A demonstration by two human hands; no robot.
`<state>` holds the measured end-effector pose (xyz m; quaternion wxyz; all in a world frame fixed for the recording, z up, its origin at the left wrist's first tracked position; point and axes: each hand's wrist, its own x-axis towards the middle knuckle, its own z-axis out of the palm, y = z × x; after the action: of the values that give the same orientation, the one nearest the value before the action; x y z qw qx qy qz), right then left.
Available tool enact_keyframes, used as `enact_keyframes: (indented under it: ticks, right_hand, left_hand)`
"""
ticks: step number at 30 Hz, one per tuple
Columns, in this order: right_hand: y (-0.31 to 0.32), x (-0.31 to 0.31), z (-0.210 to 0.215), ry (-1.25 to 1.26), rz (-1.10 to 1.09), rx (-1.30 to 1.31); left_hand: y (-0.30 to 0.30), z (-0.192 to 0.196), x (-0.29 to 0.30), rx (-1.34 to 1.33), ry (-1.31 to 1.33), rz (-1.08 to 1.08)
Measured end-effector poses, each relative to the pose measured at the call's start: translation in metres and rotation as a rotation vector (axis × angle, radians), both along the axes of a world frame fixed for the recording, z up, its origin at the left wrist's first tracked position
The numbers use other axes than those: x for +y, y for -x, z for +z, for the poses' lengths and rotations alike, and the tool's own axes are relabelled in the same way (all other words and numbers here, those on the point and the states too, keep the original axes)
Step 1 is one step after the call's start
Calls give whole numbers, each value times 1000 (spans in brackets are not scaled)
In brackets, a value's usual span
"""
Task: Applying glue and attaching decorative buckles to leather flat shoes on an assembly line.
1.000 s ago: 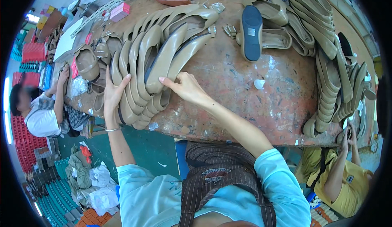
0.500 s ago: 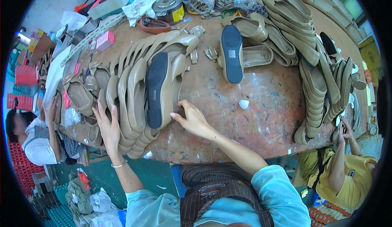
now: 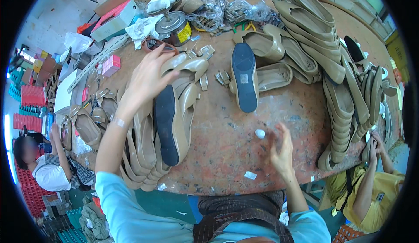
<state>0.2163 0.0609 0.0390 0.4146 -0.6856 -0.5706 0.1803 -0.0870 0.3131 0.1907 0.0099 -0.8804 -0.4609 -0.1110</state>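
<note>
My left hand [image 3: 150,75] reaches over the far end of a row of beige flat shoes [image 3: 144,140], its fingers spread and nothing visible in it. Just beyond its fingertips lies a reddish-brown shoe-like piece [image 3: 152,45]. At the row's right end, a beige shoe with a dark sole [image 3: 166,125] lies on its side. My right hand [image 3: 283,153] hovers above the bare tabletop with fingers apart, beside a small white lump [image 3: 260,134]. Farther off, another shoe shows its dark sole [image 3: 244,77] against several beige flats [image 3: 275,77]. Metallic bow-like ornaments [image 3: 204,83] lie between the two groups.
Tall stacks of beige shoes [image 3: 338,116] stand on the right. A metal can [image 3: 176,27] and plastic bags [image 3: 214,9] sit at the back, with a pink box [image 3: 111,65] on the left. Co-workers sit at the left [image 3: 52,171] and right [image 3: 371,199] edges.
My right hand has left the sole-up shoe and moved right, near the white lump. My left hand has gone from the row's near side to its far end. The view has shifted slightly.
</note>
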Motion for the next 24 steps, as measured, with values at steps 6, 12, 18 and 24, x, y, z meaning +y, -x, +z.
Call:
enact_keyframes:
  ticks: [6, 12, 18, 24]
  right_hand:
    - [5, 0, -23, 115, 122, -1]
    - [10, 9, -26, 87, 111, 33]
    - [4, 13, -31, 78, 99, -28]
    - [4, 9, -32, 60, 135, -47]
  left_hand:
    - [-103, -66, 145, 197, -52, -15]
    - [-140, -129, 224, 261, -268, 150]
    - [-158, -101, 264, -216, -369, 192]
    - [-155, -36, 286, -863, -350, 370]
